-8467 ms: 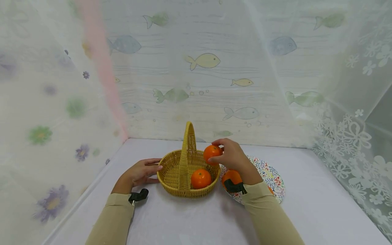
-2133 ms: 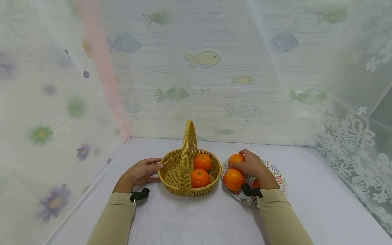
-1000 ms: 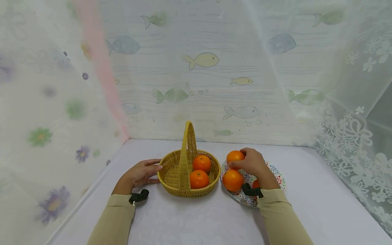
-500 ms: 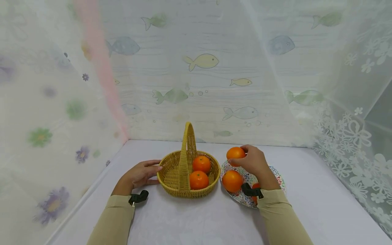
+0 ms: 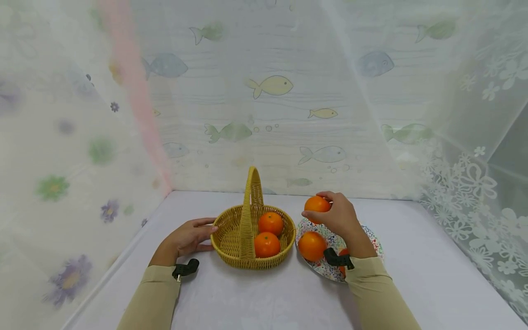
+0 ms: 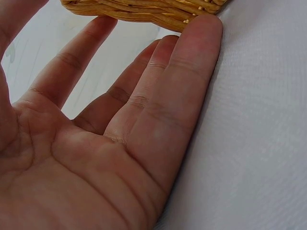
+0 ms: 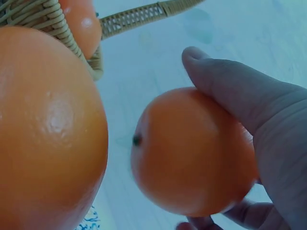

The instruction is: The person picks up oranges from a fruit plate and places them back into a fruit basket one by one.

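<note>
From far off, I see 1 orange (image 5: 316, 204) between the fingers of the right hand (image 5: 340, 214), near the plate's (image 5: 326, 269) far edge; they curl and grip it; the left hand's (image 5: 187, 239) fingers, loosely spread, touch the basket (image 5: 227, 257).
</note>
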The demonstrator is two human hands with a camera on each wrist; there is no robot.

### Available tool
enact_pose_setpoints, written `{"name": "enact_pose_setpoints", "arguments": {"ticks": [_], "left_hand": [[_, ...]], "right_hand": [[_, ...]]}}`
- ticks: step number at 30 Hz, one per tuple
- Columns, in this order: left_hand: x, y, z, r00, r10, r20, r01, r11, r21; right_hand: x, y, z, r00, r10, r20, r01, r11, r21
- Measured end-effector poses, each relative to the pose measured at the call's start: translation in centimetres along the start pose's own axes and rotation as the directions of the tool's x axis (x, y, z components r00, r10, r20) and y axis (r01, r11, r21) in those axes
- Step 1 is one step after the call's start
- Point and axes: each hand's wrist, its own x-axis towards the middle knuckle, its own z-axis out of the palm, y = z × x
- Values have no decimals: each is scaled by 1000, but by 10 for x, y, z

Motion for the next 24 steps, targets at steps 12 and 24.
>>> {"name": "enact_pose_setpoints", "arguments": {"ticks": [12, 24], "left_hand": [[-1, 1, 1, 1000, -6, -1, 6, 1000, 0], [-1, 1, 0, 1000, -5, 3, 5, 1000, 3]], "right_hand": [[0, -4, 2, 996, -88, -31, 86, 995, -58], [-7, -21, 3, 992, -122, -31, 124, 992, 38]]}}
